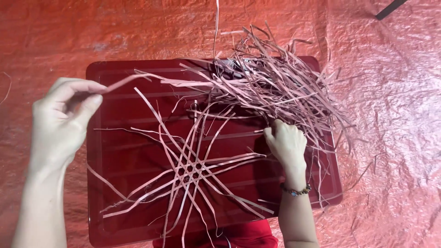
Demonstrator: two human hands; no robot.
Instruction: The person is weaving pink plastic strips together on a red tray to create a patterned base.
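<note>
The left hand (62, 121), at nine o'clock, pinches one long pale pink flat strip (138, 79) between thumb and fingertips, clear of the left edge of the dark red rectangular plastic board (119, 202). The right hand (287, 142), at three o'clock, presses closed fingers onto the loose heap of pink strips (275, 82) that spills over the board's top and right edges. At six o'clock a crossed star of woven strips (188, 172) lies flat mid-board. Crinkled red sheeting (390, 115) surrounds everything, with open room left and right. A beaded bracelet (296, 190) circles the right wrist.
</note>
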